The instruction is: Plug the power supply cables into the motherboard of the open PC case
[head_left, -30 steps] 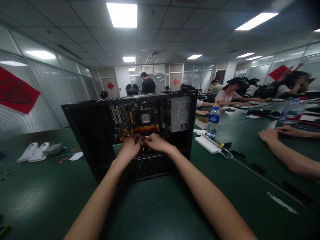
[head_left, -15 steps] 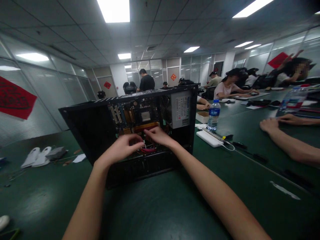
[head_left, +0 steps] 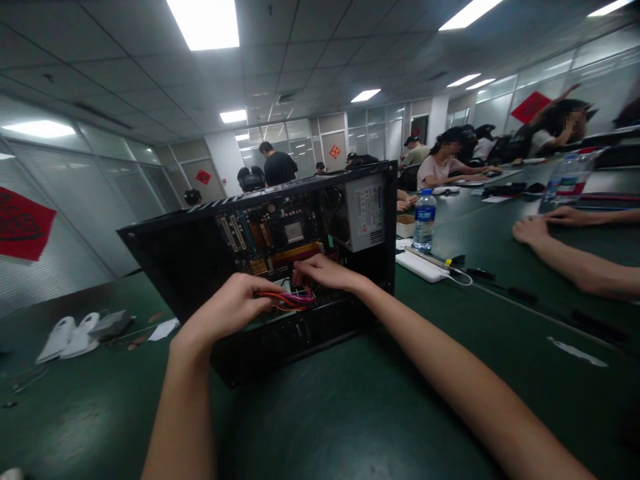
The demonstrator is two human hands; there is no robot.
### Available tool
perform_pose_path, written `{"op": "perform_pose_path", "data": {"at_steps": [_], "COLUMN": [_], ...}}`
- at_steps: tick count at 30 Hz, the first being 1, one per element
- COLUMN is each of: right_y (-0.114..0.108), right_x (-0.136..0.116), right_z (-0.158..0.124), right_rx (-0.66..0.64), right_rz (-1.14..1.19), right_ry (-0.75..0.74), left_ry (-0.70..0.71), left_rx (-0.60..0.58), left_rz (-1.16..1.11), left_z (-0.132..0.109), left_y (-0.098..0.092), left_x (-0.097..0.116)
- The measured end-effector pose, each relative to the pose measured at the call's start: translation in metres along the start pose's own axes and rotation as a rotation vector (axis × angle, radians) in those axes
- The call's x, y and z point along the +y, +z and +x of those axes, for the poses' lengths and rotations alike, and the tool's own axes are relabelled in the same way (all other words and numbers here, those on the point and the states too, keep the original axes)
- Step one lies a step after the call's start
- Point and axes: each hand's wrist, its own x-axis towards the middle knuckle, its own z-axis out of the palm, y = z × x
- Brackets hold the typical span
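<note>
One bundle of red, orange and purple wires is spanning the open side of a black computer case, where the wearer's left hand is holding it with thumb and fingers narrowed around the strands. The right hand is hovering just beyond the wires, its fingers bent and seemingly close together; whether they are gripping a connector, one cannot tell, since the tips are partly lost in shadow. The case is standing on a green table, its motherboard showing above the hands and its power supply filling the upper right corner. The wearer is apparently sorting or connecting the internal wiring, and the next move is probably calling for a steady left grip while the right fingers are singling out a lead, without straining the rest. A water bottle is standing outside the case, and a co-worker's hand is resting farther right.
</note>
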Motion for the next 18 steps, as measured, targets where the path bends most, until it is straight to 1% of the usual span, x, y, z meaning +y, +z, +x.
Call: {"op": "perform_pose_path", "data": {"at_steps": [3, 5, 6, 9, 12, 15, 18], "right_y": [-0.001, -0.002, -0.004, -0.013, -0.02, -0.019, -0.012], "right_x": [-0.007, -0.017, -0.023, -0.05, -0.081, -0.111, -0.132], "right_z": [-0.003, -0.006, -0.008, -0.017, -0.028, -0.037, -0.04], "right_rx": [0.058, 0.086, 0.077, -0.007, -0.042, -0.092, -0.059], "right_rz": [-0.049, -0.078, -0.083, -0.124, -0.177, -0.21, -0.268], "right_ry": [-0.004, -0.063, -0.094, -0.149, -0.238, -0.297, -0.332], "left_ry": [0.011, 0.003, -0.006, -0.009, 0.036, 0.084, 0.125], "left_rx": [0.093, 0.177, 0.21, 0.284, 0.386, 0.478, 0.544], "left_rz": [-0.077, -0.107, -0.122, -0.179, -0.236, -0.233, -0.174], "left_z": [-0.006, -0.01, -0.012, -0.014, -0.015, -0.015, -0.016], "left_y": [-0.002, -0.003, -0.003, -0.004, -0.004, -0.005, -0.005], "left_x": [0.002, 0.007, 0.01, 0.019, 0.024, 0.027, 0.031]}}
